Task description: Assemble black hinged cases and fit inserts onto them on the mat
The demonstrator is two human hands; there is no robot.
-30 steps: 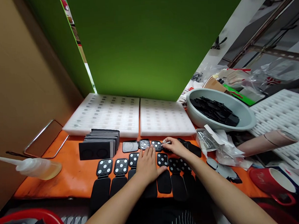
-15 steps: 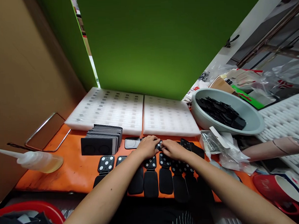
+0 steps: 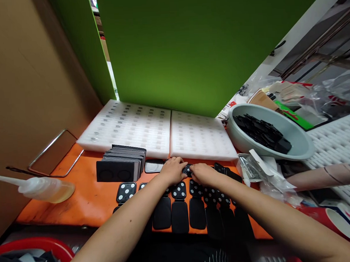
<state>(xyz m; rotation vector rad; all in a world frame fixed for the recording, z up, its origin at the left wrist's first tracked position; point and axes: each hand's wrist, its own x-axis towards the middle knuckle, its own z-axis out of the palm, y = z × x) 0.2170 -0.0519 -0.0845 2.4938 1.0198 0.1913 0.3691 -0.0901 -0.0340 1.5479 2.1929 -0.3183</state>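
Observation:
My left hand and my right hand meet at the middle of the orange work surface. Between their fingertips is a small black case with white dots, gripped from both sides and partly covered by the fingers. Nearer to me lies a row of similar cases opened flat, each with a dotted half and a plain black half. My forearms hide some of them. Just beyond my left hand is a black-rimmed piece with a pale inside.
White foam trays lie at the back. Left are stacked black cards, a bottle of yellowish liquid and a wire stand. Right are a grey-blue basin of black pieces, a pinkish roll and a red mug.
Both hands stay at the dotted case, with only small finger shifts. The view has turned slightly, and my right forearm now covers more of the red mug.

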